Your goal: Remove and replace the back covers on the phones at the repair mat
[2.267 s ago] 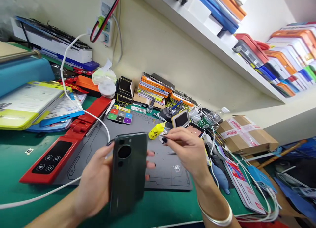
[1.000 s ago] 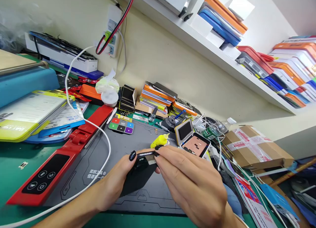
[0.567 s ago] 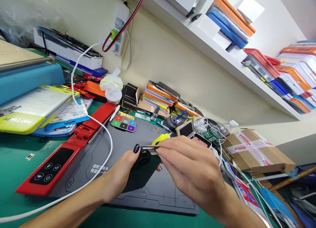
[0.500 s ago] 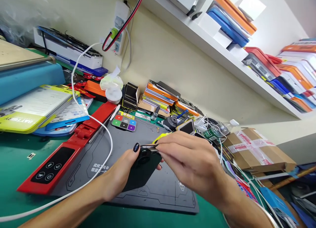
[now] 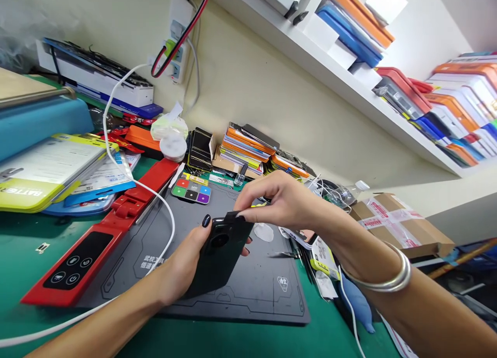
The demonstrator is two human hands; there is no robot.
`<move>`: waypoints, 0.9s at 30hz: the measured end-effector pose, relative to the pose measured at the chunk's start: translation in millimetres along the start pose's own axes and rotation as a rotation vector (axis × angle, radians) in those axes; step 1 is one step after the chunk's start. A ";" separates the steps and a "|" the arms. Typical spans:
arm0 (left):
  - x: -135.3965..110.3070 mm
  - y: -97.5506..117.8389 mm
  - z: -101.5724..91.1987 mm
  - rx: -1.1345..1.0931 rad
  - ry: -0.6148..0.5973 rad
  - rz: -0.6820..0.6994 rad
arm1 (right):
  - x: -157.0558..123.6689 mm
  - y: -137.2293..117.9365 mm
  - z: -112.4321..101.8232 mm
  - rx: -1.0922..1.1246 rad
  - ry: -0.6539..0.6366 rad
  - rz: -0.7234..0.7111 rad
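Note:
My left hand (image 5: pixel 182 267) is closed round a dark smartphone (image 5: pixel 218 262), which is tilted up with its camera side towards me. My thumb presses the upper left edge, and fingertips show at the far right side. At the phone's top edge, my right hand (image 5: pixel 275 200) pinches a thin dark flat piece (image 5: pixel 232 217) between thumb and forefinger. What exactly this piece is, I cannot make out. Below the phone lies a grey work mat (image 5: pixel 267 288).
Left of the mat lies a long red device (image 5: pixel 97 239) with touch buttons, crossed by a white cable (image 5: pixel 171 213). A multicoloured magnetic tray (image 5: pixel 191 191) lies at the mat's back. Tweezers (image 5: pixel 283 254), a blue air blower (image 5: pixel 357 301) and a cardboard box (image 5: pixel 404 223) are on the right.
My right hand has turned and lifted its wrist, now pinching a thin dark piece at the phone's top edge. The phone's back has tilted more into view. The whole view has shifted slightly.

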State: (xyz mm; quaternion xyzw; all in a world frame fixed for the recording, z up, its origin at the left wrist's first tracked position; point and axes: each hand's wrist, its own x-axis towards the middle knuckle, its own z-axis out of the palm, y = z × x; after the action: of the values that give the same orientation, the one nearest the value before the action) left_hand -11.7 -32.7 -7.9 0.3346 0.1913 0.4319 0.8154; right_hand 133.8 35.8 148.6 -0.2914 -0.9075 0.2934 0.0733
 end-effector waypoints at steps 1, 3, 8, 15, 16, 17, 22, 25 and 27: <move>0.6 0.7 0.0 -0.017 0.005 -0.010 | 1.9 1.4 -0.8 0.028 -0.012 0.033; 1.7 3.2 0.3 -0.051 0.011 -0.022 | 4.6 3.7 -1.6 0.080 -0.036 0.095; 3.1 12.6 2.3 -0.114 0.037 -0.010 | 5.4 6.6 2.6 0.069 0.032 0.153; 3.8 20.6 8.3 -0.211 0.206 -0.081 | 11.5 25.5 25.7 -0.013 0.186 0.075; 4.1 21.6 9.7 -0.226 0.236 -0.098 | 12.6 28.3 29.8 -0.025 0.217 0.057; 4.4 22.6 11.1 -0.244 0.263 -0.121 | 12.6 29.9 34.0 -0.046 0.262 0.028; 5.8 22.4 11.3 -0.320 0.374 -0.188 | -18.5 29.6 62.0 -0.231 0.779 -0.064; 8.1 17.9 6.4 -0.338 0.417 -0.223 | -47.4 45.8 87.6 -0.171 1.107 0.250; 10.0 15.4 4.3 -0.346 0.437 -0.263 | -56.4 67.4 104.7 -0.070 1.182 0.527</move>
State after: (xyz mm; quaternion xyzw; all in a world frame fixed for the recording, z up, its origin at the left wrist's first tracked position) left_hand -12.4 -19.8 5.8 0.0622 0.3275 0.4106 0.8487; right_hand 181.0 -3.4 26.4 -0.6189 -0.6215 0.0619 0.4763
